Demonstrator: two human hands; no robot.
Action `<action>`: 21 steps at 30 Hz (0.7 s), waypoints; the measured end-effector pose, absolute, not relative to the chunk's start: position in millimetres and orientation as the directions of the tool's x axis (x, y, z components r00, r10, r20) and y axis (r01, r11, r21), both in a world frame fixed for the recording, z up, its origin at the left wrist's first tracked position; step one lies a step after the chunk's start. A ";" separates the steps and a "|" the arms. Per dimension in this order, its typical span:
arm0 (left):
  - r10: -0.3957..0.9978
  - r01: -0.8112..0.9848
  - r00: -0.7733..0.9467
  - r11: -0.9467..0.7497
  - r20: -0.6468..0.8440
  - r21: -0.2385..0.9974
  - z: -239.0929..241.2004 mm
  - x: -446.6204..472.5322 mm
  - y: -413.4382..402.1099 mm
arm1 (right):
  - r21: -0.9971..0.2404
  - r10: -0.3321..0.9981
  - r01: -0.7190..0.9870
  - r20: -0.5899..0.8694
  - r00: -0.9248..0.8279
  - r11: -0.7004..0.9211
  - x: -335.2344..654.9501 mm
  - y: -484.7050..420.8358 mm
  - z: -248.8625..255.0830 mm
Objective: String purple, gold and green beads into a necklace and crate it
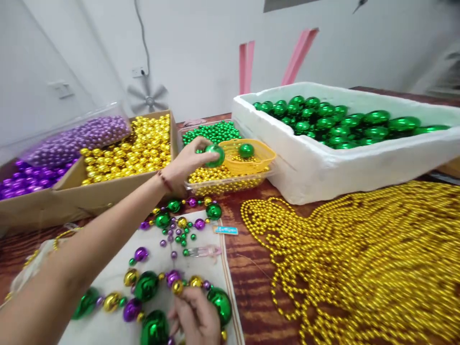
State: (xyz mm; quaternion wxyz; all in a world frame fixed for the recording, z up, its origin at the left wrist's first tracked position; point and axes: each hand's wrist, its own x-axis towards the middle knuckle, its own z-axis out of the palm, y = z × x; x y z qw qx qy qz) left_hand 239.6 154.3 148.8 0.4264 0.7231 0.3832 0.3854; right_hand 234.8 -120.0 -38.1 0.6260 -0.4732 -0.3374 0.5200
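My left hand [194, 155] is stretched out over the bead trays, its fingers closed round a large shiny green ball [214, 156]. Beside it, a yellow basket [268, 155] with another green ball [246, 150] in it sits on a clear plastic tray of small gold beads [204, 175]. Low in the view, my right hand [197, 314] is pinched at a small gold bead [177, 287] on a bead garland [147, 286] of green, gold and purple balls. The garland lies on a white cloth [118, 239]; my hand hides part of it.
A white foam box [298, 177] of large green balls stands at the right. Gold bead strands [359, 258] cover the table's right side. At the left is a cardboard box [108, 191] of gold and purple beads. Loose beads and a pink clip [206, 251] lie on the cloth.
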 end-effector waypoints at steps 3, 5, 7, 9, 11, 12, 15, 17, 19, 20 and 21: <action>0.934 -0.210 0.355 0.116 -0.035 0.971 123.5 166.9 83.6 | -0.952 0.983 -0.299 0.010 0.186 0.066 249.6 -113.2 -24.9; 0.926 -0.394 0.323 0.319 -0.195 0.862 99.6 126.8 44.3 | -0.966 0.987 -0.231 0.084 0.137 0.114 256.4 -106.4 -18.1; 0.920 -0.527 0.261 0.391 -0.294 0.755 77.3 95.0 17.2 | -0.979 0.990 -0.151 0.131 0.053 0.138 257.7 -99.9 -13.7; 0.923 -0.622 0.201 0.380 -0.329 0.684 60.7 70.3 2.2 | -0.986 0.989 -0.085 0.145 -0.023 0.143 253.3 -95.9 -11.5; 0.924 -0.689 0.161 0.357 -0.347 0.630 50.7 51.2 -4.1 | -0.990 0.988 -0.033 0.141 -0.062 0.139 245.7 -94.7 -10.5; 0.921 -0.717 0.145 0.350 -0.361 0.603 47.7 43.5 -5.1 | -0.991 0.988 -0.010 0.136 -0.068 0.135 241.5 -94.8 -10.4; 0.903 -0.782 0.109 0.336 -0.416 0.525 43.0 27.5 -4.6 | -0.993 0.991 0.050 0.106 -0.079 0.110 230.8 -95.9 -10.5; 0.897 -0.807 0.076 0.312 -0.436 0.501 40.9 21.4 -3.5 | -0.993 0.990 0.070 0.092 -0.103 0.100 226.1 -96.5 -11.2; 0.899 -0.810 0.055 0.295 -0.434 0.507 38.4 17.4 -2.7 | -0.991 0.987 0.091 0.082 -0.136 0.095 223.1 -97.2 -12.7; 0.903 -0.804 0.055 0.294 -0.427 0.517 36.9 15.8 -2.6 | -0.990 0.986 0.104 0.076 -0.149 0.092 222.0 -97.8 -13.7; 0.908 -0.796 0.062 0.296 -0.415 0.528 35.2 14.4 -2.6 | -0.989 0.985 0.117 0.067 -0.156 0.086 221.3 -98.5 -14.8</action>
